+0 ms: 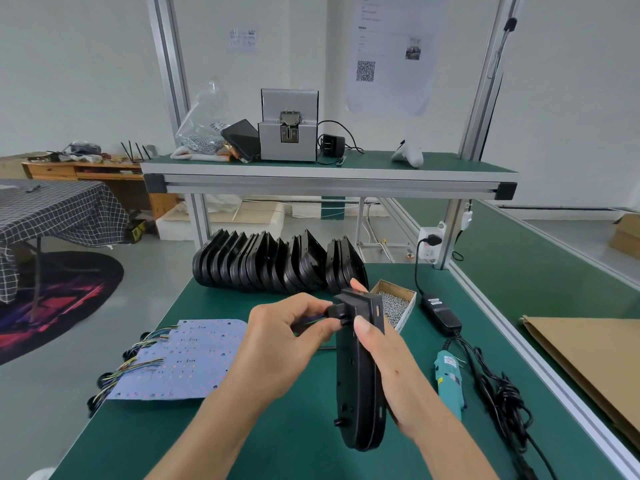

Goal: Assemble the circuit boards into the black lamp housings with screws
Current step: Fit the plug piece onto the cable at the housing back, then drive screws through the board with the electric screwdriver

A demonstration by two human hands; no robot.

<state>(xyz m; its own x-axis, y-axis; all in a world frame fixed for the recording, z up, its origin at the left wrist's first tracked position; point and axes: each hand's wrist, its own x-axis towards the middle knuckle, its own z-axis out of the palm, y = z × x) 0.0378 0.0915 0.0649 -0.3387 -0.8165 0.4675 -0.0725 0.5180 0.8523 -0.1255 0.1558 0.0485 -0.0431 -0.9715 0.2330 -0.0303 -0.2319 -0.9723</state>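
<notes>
Head view looks down on my 2 hands above the green desk (242,441), both working on 1 black lamp housing (360,382) that I hold edge-on and nearly upright in the air over the middle of the desk. My right hand (391,372) wraps the housing from the right side, thumb laid across its near face and fingers curled behind it. My left hand (280,344) pinches a small black plug (337,311) at the top left corner of the housing, with thin coloured wires (311,321) running under the fingers. To the left, flat on the desk, lies a stack of pale blue circuit boards (183,362) with bundles of wires hanging off the left edge. Behind my hands a row of black housings (273,263) stands on edge across the far side of the desk. Just right of the held housing sits a small cardboard box of screws (396,304), partly hidden by the housing. Further right, a teal electric screwdriver (448,379) lies on the desk beside its black power adapter (440,312) and a tangle of black cable (502,400). On the shelf (381,161) above are a grey metal machine (288,126), a clear bag of screws (204,123) and a white controller (408,155).
</notes>
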